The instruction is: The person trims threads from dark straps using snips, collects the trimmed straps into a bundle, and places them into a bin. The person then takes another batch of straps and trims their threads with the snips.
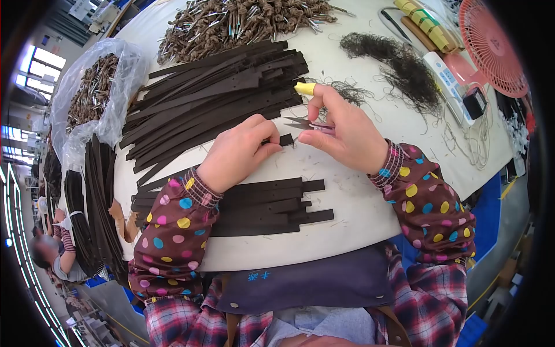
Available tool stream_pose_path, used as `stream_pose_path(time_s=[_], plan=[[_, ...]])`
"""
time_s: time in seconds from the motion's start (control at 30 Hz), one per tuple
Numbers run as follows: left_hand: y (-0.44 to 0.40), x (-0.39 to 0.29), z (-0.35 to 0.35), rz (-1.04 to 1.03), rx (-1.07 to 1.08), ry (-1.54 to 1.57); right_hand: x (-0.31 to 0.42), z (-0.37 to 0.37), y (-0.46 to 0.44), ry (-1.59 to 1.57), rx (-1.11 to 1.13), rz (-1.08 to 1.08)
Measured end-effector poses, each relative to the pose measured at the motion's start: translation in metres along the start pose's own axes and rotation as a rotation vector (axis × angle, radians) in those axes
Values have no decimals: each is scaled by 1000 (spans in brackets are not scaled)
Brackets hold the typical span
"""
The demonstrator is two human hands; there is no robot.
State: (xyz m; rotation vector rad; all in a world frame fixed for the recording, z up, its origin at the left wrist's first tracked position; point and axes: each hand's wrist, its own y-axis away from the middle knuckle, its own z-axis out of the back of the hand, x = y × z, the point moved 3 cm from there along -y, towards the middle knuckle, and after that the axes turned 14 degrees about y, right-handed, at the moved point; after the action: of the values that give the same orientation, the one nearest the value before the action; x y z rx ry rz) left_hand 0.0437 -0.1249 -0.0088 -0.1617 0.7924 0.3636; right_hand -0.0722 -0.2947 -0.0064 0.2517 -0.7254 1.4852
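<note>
My left hand (241, 151) is closed on a dark fabric strip (286, 140), whose short end sticks out past the fingers. Just right of that end, my right hand (346, 128) holds small scissors (309, 125) with the blades pointing left, slightly parted. A yellow wrap (304, 88) covers one fingertip of this hand. Behind my left hand lies a large pile of dark strips (202, 104). Nearer to me, beneath my left forearm, is a smaller stack of strips (260, 205) with uneven right ends.
Brown knotted cords with metallic tips (231, 26) are heaped at the back. A plastic bag (124, 69) of similar cords stands left, above hanging strip bundles (98, 191). Dark thread scraps (404, 72), a power strip (448, 87) and a pink fan (494, 43) are at right. Another person (55, 251) is far left.
</note>
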Motion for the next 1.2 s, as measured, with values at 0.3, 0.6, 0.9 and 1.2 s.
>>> stream_pose_path(time_s=[0.3,0.6,0.9,1.2], plan=[[9,8,4,58,-136,207,10,-31,-1,433,20,246],[7,11,1,78,-141,179,15,-39,-6,528,-87,330],[4,18,0,191,-235,238,13,-43,-7,557,-97,311],[23,8,11,23,-96,-113,-9,-11,-10,162,-251,55]])
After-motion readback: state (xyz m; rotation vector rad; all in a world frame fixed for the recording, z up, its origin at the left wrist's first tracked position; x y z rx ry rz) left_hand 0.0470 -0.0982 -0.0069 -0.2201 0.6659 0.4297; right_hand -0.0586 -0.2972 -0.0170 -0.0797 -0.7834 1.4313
